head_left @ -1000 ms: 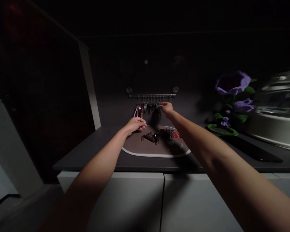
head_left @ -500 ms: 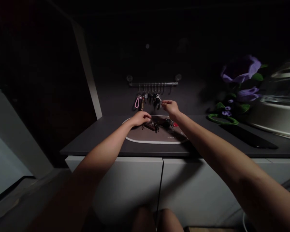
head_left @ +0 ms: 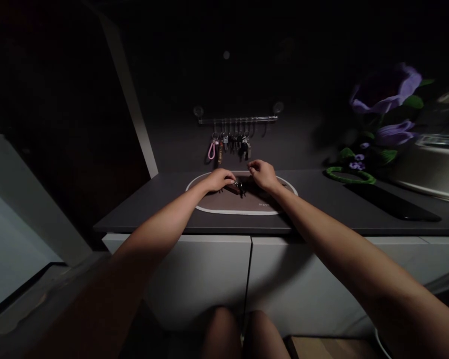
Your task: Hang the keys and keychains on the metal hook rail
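Left hand (head_left: 220,180) cups the light, floppy leather key fob (head_left: 232,189), grip hidden, its ring (head_left: 237,185) the easy hold; right hand (head_left: 262,175) hovers half-open, empty, just beside.

- Left arm (head_left: 160,237) reaches forward and slightly right from the near left, wrist nearly straight.
- Left hand (head_left: 220,179) is arched palm down, fingers curving downward.
- Right arm (head_left: 333,234) reaches forward and left from the near right.
- Right hand (head_left: 262,175) is bent inward at the wrist, its fingers (head_left: 252,167) curled and pointing left, just beside the left hand.
- Both knees (head_left: 232,329) show at the near edge, close together.
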